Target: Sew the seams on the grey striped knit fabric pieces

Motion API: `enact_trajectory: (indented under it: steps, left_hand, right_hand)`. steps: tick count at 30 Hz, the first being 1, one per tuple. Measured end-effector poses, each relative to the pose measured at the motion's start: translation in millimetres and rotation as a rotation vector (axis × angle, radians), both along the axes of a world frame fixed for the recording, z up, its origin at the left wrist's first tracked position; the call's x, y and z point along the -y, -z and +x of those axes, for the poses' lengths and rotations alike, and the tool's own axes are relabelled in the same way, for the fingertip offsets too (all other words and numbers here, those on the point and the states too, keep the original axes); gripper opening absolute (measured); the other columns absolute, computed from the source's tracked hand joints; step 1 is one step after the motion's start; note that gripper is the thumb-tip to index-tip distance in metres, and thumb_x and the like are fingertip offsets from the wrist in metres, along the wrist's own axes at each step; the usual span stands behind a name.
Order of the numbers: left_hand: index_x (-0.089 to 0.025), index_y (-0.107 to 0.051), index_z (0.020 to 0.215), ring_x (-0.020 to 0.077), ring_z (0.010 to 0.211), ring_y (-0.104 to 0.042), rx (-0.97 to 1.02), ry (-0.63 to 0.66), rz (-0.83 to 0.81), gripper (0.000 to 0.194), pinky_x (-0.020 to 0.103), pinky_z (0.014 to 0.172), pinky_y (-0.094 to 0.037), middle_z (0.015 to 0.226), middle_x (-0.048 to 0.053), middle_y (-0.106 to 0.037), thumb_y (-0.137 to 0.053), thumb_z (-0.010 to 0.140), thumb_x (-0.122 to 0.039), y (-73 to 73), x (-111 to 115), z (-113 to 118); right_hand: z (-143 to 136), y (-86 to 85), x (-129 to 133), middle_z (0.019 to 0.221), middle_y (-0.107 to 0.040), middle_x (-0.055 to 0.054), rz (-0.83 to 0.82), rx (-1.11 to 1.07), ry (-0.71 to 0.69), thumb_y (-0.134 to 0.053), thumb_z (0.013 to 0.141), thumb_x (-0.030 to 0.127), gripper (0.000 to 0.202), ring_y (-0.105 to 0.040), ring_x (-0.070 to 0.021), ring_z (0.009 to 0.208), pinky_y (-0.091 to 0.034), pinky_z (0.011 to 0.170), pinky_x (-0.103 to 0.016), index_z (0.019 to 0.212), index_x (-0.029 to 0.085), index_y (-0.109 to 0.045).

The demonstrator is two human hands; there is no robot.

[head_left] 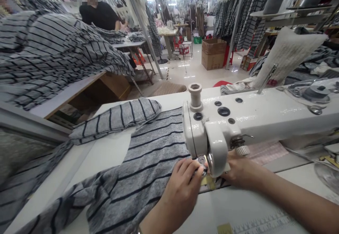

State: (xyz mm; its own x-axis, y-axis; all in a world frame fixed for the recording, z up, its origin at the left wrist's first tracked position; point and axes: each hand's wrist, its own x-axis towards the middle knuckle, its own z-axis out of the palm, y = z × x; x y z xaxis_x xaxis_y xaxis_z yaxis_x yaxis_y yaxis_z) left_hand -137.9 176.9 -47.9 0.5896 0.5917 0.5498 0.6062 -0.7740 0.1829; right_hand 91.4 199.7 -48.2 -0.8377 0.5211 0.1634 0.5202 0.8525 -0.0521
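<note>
A grey fabric piece with black stripes (148, 156) lies across the white table and runs up to the head of a white sewing machine (254, 117). My left hand (185, 181) is just left of the needle area, fingers bent and thumb drawn in, closed on the fabric's edge. On the other side of the machine head is my right hand (237, 168), close to the presser foot; the machine hides its fingers. A small light glows at the needle. Between the hands, the fabric under the foot is mostly hidden.
A folded striped piece (119, 119) lies at the table's far left. Striped garments are heaped on a stand (63, 99) at left, where a person in a black top (99, 15) works. A cardboard box (213, 53) stands on the floor. A printed ruler (267, 223) marks the near table.
</note>
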Motion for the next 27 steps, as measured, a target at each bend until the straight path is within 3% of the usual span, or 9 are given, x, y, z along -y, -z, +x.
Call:
enact_trajectory:
  steps: [6,13,20,27]
  left_hand:
    - [-0.014,-0.061,0.103,0.023,0.085,-0.064,-0.019,-0.019,0.075,0.027,0.043,0.086,-0.054,0.091,0.009,-0.068,-0.04,0.089,-0.003,3.9,-9.0,-1.2]
    - [-0.012,-0.061,0.102,0.0231,0.083,-0.062,-0.013,-0.01,0.091,0.026,0.042,0.084,-0.054,0.086,0.008,-0.066,-0.04,0.09,-0.003,3.7,-13.0,-0.7]
    - [-0.012,-0.06,0.104,0.0216,0.084,-0.062,-0.018,0.0,0.102,0.027,0.039,0.083,-0.054,0.091,0.01,-0.067,-0.036,0.095,-0.007,5.9,-14.0,0.1]
    - [-0.013,-0.063,0.105,0.023,0.09,-0.061,-0.067,-0.022,0.081,0.026,0.04,0.084,-0.053,0.097,0.011,-0.067,-0.04,0.094,-0.007,2.6,-11.4,0.9]
  right_hand:
    - [-0.8,6.0,-2.5,0.088,-0.069,-0.008,-0.032,-0.019,0.111,-0.05,0.093,0.011,0.021,-0.062,-0.0199,0.079,-0.049,0.074,-0.032,0.097,0.019,-0.069]
    - [-4.2,11.9,-4.7,0.084,-0.069,-0.006,-0.053,-0.011,0.104,-0.052,0.089,0.007,0.022,-0.062,-0.0186,0.078,-0.049,0.075,-0.03,0.095,0.019,-0.069]
    - [-7.0,8.5,-8.2,0.076,-0.068,-0.004,-0.094,0.008,0.163,-0.057,0.086,0.015,0.015,-0.058,-0.0167,0.068,-0.043,0.065,-0.027,0.077,0.02,-0.068]
    - [-5.2,3.1,-11.2,0.077,-0.07,-0.004,-0.121,-0.006,0.206,-0.06,0.084,0.016,0.013,-0.059,-0.0168,0.069,-0.042,0.064,-0.026,0.085,0.021,-0.072]
